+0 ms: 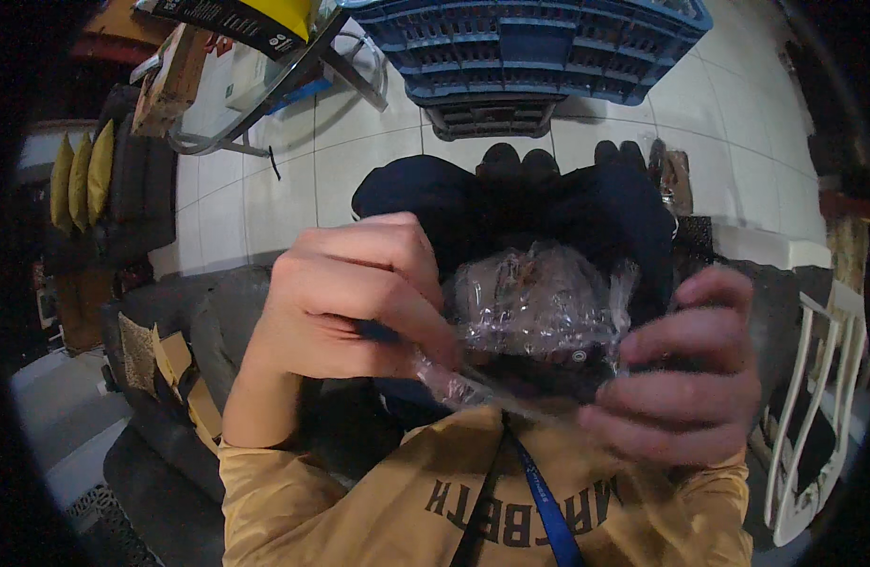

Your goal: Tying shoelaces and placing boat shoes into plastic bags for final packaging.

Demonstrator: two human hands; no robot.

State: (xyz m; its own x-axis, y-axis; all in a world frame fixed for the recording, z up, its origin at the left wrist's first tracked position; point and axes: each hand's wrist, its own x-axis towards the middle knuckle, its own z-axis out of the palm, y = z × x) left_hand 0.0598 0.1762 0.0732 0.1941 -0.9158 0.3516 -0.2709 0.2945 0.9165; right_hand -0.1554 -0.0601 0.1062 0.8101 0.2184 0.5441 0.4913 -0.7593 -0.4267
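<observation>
Over lap, both hands, left (355,293) & right (685,378), pinching clear plastic bag (539,307), blue crate (539,42) on floor beyond, bag blocks knees.

Contents of crinkled clear bag (539,302) indistinct

dim indoor light | glare on plastic | fisheye bend, black rim

White tiled floor (293,180), blue crate (539,47) ahead, grey sofa (170,312) left, white chair (813,416) right.
</observation>
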